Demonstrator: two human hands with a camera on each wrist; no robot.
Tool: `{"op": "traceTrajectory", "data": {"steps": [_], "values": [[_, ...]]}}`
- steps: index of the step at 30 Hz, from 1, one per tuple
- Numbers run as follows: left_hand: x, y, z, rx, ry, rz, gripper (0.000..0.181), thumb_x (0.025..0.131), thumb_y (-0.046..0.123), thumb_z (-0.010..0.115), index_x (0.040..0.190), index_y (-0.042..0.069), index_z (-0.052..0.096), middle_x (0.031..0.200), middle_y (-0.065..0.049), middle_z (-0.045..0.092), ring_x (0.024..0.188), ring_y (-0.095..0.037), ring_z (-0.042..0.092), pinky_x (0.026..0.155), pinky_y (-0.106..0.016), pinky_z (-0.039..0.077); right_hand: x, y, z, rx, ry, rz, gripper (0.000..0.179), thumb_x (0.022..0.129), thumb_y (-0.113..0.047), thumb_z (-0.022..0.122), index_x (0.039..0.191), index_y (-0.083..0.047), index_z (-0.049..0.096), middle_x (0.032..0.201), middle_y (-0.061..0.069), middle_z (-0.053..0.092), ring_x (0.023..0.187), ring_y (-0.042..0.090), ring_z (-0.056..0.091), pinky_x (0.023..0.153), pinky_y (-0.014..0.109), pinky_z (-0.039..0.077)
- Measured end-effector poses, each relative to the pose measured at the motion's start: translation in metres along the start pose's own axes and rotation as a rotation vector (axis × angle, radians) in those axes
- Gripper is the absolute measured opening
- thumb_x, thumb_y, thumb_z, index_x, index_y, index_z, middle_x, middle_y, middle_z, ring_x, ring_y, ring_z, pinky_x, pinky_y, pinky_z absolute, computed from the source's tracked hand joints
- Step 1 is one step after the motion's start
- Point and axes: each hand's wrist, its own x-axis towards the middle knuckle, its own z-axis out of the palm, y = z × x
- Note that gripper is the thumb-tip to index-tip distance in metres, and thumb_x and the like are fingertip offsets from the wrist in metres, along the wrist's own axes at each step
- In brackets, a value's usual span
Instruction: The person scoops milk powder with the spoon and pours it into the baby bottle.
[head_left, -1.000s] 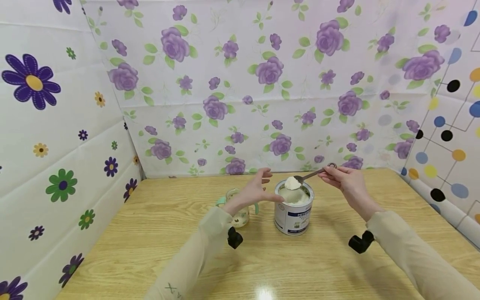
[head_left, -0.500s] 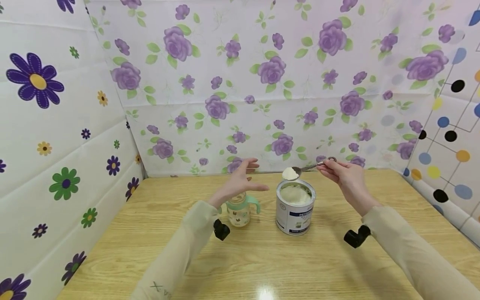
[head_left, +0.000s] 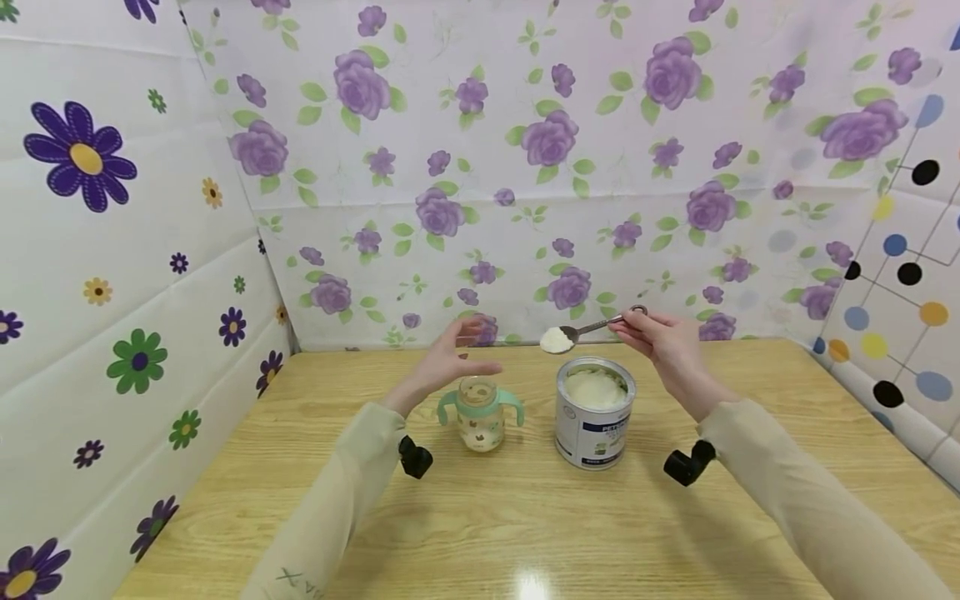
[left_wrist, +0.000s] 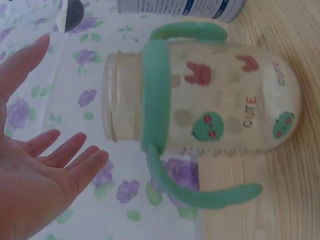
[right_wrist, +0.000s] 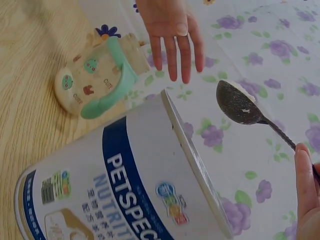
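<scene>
My right hand point(head_left: 662, 350) pinches the handle of a dark metal spoon point(head_left: 592, 327), its bowl heaped with white powder point(head_left: 556, 340). The spoon is level, in the air above and left of an uncapped can of milk powder point(head_left: 595, 429). In the right wrist view the underside of the spoon's bowl point(right_wrist: 237, 104) shows. My left hand point(head_left: 442, 362) hovers with spread fingers at the upper left of a lidless baby bottle point(left_wrist: 215, 97). The bottle stands upright, has two mint-green handles point(head_left: 512, 403) and printed cartoon figures. Nothing is in the left hand.
A wooden table point(head_left: 480, 525) bears the bottle and, to its right, the can. Behind the table hangs a floral cloth point(head_left: 480, 208); patterned cloths also line the left and right sides. Black wrist mounts point(head_left: 415, 457) sit below both hands.
My right hand has lifted the loaded spoon off the can's mouth and carried it left. My left hand has moved left from the can's rim, uncovering the bottle.
</scene>
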Motion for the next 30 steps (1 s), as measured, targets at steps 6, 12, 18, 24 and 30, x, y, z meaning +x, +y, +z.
{"op": "traceTrajectory", "data": {"steps": [6,12,18,24,30], "values": [[-0.008,-0.012,-0.01,-0.006,0.008,-0.023,0.079,0.075,0.023,0.076,0.137,0.008,0.029,0.134,-0.012,0.034,0.123,-0.029,0.031,0.097,-0.043,0.028,0.004,0.004,0.015,-0.048,-0.007,0.036,0.009,0.086,-0.002,0.06,0.092,0.002,0.065,0.085,0.016,0.065,0.084,0.023,0.063,0.082,0.03,0.043],[-0.014,-0.029,-0.014,-0.005,-0.056,-0.042,0.075,0.076,0.019,0.075,0.136,0.008,0.031,0.133,-0.014,0.037,0.122,-0.03,0.033,0.096,-0.041,0.031,0.008,0.008,0.027,-0.069,0.004,0.06,0.01,0.087,-0.001,0.058,0.095,0.004,0.064,0.087,0.017,0.065,0.085,0.023,0.063,0.081,0.03,0.044],[-0.023,-0.03,-0.014,-0.034,-0.161,-0.011,0.07,0.078,0.008,0.072,0.136,0.003,0.032,0.134,-0.018,0.036,0.121,-0.035,0.032,0.096,-0.046,0.029,0.011,0.015,0.037,-0.085,0.001,0.089,0.017,0.088,-0.001,0.057,0.104,0.006,0.058,0.087,0.017,0.065,0.085,0.023,0.063,0.081,0.03,0.044],[-0.023,-0.051,-0.009,0.002,-0.176,-0.009,0.072,0.075,0.021,0.076,0.134,0.007,0.037,0.132,-0.011,0.04,0.118,-0.029,0.036,0.094,-0.043,0.032,0.012,0.022,0.046,-0.085,-0.02,0.1,0.017,0.088,0.001,0.056,0.103,0.007,0.058,0.085,0.018,0.065,0.084,0.025,0.063,0.08,0.03,0.045],[-0.025,-0.058,-0.004,-0.007,-0.163,-0.038,0.073,0.072,0.024,0.079,0.132,0.009,0.04,0.127,-0.005,0.044,0.115,-0.025,0.039,0.089,-0.045,0.035,0.014,0.03,0.053,-0.154,-0.033,0.096,0.029,0.088,-0.001,0.057,0.114,0.013,0.052,0.084,0.017,0.065,0.082,0.023,0.064,0.079,0.03,0.045]]}}
